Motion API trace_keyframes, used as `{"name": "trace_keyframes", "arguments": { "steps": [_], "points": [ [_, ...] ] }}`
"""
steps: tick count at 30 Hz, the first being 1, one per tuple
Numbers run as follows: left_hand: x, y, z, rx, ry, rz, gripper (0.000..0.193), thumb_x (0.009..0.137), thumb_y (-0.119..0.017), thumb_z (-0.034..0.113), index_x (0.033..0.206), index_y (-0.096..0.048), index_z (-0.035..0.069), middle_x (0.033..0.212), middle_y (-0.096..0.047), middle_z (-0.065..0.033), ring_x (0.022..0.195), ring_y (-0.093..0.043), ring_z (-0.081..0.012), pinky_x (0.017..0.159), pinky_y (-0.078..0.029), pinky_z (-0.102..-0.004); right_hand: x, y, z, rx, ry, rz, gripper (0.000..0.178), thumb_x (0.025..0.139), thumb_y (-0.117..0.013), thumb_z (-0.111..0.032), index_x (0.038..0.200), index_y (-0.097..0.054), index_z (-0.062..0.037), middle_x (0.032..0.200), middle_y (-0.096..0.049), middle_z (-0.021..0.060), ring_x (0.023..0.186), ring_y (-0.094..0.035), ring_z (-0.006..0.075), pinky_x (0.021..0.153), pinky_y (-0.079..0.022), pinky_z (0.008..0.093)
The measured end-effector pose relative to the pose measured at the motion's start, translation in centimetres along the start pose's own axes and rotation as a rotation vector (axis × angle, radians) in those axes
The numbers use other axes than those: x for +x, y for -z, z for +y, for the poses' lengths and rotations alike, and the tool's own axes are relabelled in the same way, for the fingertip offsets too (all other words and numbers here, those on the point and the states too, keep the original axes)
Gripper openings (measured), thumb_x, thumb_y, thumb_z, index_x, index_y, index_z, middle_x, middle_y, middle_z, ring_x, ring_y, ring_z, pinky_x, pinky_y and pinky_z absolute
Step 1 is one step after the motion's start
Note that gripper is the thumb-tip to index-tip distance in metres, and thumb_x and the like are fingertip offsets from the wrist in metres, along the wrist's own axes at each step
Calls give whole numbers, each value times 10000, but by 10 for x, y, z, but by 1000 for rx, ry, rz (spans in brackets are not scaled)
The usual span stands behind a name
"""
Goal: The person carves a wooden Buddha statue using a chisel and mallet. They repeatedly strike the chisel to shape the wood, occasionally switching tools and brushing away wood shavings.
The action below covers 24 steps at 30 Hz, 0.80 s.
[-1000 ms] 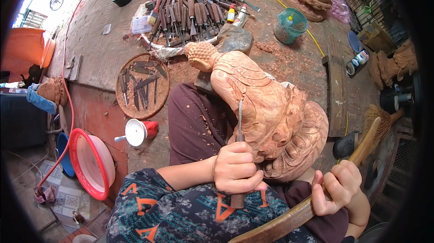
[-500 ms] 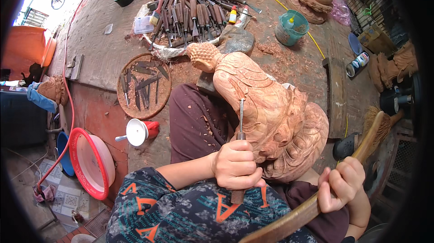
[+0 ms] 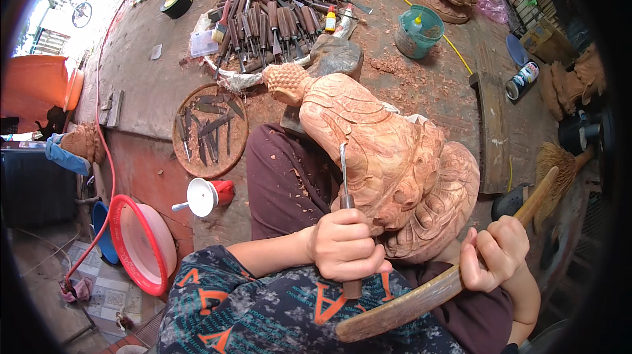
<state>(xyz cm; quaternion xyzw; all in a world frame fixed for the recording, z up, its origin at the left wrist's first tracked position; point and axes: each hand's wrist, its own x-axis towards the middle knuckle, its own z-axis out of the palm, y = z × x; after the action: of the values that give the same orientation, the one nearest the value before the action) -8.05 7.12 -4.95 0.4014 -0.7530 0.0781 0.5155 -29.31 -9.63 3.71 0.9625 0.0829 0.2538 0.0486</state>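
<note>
A carved wooden seated figure [image 3: 375,150] with a knobbly curled head lies tilted across my lap, its head resting toward the far left. My left hand [image 3: 345,246] is wrapped round the dark wooden handle of a carving chisel [image 3: 347,201]. The chisel's metal tip touches the figure's side, by the arm. In my right hand [image 3: 495,253] is a long, curved wooden club [image 3: 401,309], gripped around its middle. The club's thick near end is below the butt of the chisel handle, apart from it.
Many wooden-handled chisels [image 3: 273,25] lie heaped beyond the figure. A round tray [image 3: 209,171] of blades and a red-and-white cup [image 3: 203,197] are on the left. A green bucket [image 3: 419,32], a spray can [image 3: 522,80] and a plank [image 3: 494,136] stand or lie right. Wood shavings litter the floor.
The club's near end has swung up and forward, closer to the chisel's butt. My left hand keeps the chisel against the figure. The whole view has shifted slightly.
</note>
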Motion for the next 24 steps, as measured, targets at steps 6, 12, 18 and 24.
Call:
{"name": "trace_keyframes", "arguments": {
  "steps": [6,12,18,24],
  "points": [
    [8,3,-6,-95,45,51,216,778,-764,162,742,-606,18,582,-400,21,491,-410,-133,491,-341,-283,-1,0,-5,61,-19,58,428,634,-663,110,908,-533,-194,696,-431,9,583,-417,163,476,-351,289],
    [10,21,-7,-203,107,11,206,847,-731,195,781,-639,22,595,-500,9,527,-498,-135,533,-412,-285,-1,5,-7,126,-39,67,450,637,-664,112,920,-532,-212,699,-426,8,584,-414,163,477,-348,293],
    [10,14,-7,-197,87,94,204,775,-763,142,753,-613,5,581,-403,12,490,-415,-142,494,-341,-291,6,5,-6,55,-44,9,445,638,-659,118,921,-525,-198,697,-425,15,548,-394,158,459,-331,288],
    [7,4,-7,-129,50,76,201,771,-761,129,751,-601,9,588,-410,16,489,-415,-131,488,-334,-278,0,5,-3,24,-26,-20,424,650,-635,128,916,-521,-182,678,-413,21,544,-396,165,457,-327,287]
  ]
}}
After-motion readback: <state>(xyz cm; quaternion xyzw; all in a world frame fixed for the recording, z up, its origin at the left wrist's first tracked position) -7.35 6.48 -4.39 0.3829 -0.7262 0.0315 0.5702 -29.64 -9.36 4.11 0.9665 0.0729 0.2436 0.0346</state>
